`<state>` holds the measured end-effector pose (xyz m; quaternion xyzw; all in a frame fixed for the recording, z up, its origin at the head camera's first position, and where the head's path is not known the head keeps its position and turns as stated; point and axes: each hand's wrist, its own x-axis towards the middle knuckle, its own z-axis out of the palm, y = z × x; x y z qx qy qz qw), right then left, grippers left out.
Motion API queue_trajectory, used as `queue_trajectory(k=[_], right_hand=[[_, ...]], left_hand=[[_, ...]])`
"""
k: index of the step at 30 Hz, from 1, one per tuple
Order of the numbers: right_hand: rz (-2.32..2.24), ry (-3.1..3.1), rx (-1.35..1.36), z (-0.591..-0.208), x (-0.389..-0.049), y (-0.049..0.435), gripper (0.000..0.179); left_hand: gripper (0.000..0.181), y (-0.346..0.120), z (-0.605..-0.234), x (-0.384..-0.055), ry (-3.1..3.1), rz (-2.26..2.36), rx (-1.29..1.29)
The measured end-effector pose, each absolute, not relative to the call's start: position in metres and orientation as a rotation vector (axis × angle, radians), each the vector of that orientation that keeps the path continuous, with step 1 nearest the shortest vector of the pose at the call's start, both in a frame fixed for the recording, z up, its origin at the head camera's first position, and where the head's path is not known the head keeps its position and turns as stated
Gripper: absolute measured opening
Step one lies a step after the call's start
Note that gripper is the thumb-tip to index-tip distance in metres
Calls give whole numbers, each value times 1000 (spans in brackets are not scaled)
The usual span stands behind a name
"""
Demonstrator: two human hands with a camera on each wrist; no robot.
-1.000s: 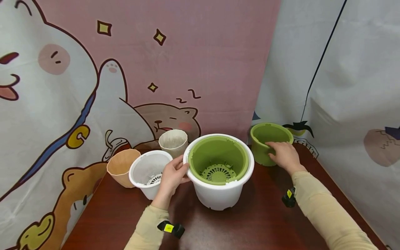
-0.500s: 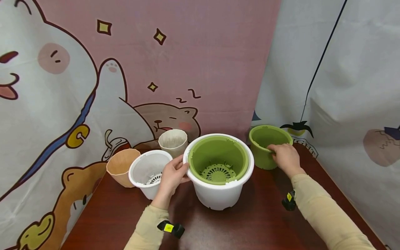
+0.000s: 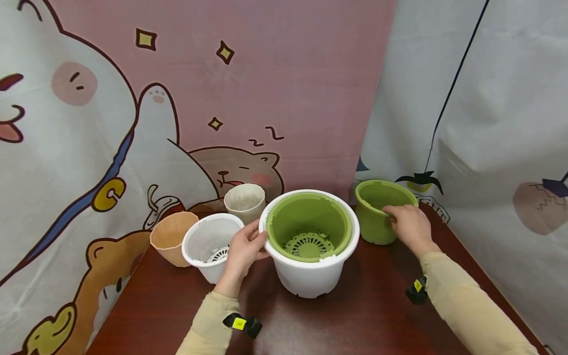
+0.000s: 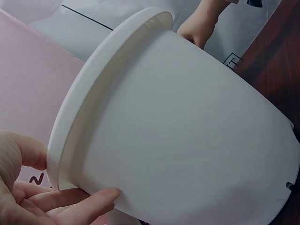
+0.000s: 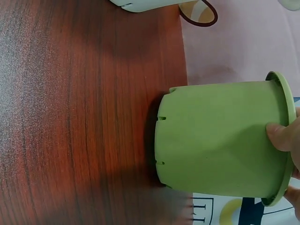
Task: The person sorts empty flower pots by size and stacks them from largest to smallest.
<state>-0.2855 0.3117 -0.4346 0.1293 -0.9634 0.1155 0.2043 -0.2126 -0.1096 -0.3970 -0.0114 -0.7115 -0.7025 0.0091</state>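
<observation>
In the head view my left hand (image 3: 244,250) holds the rim of a large white flower pot (image 3: 308,278) at its left side. The left wrist view shows my thumb at that pot's rim and fingers against the outer wall. Nested inside the white pot is a green flower pot (image 3: 306,217) with a slotted bottom. Over at the right, my right hand (image 3: 411,229) pinches the rim of another green flower pot (image 3: 374,227), which stands upright. Its notched base (image 5: 161,140) appears in the right wrist view, at the table surface.
Left of the white pot stand a smaller white pot (image 3: 213,224) with a slotted bottom, an orange pot (image 3: 170,231) and a cream pot (image 3: 245,199). All are on the dark red wooden table (image 3: 328,325). A printed cloth (image 3: 301,98) hangs behind.
The green pot at the right has come slightly lower and nearer to me, with my right hand at its rim. My left hand and the large white pot stay in place.
</observation>
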Motion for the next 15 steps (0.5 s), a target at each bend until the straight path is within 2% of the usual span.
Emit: queue_trajectory(k=[15], right_hand=[[391, -2625, 337, -421, -268, 317, 31]], left_hand=[[48, -110, -398, -213, -2224, -2191, -47]])
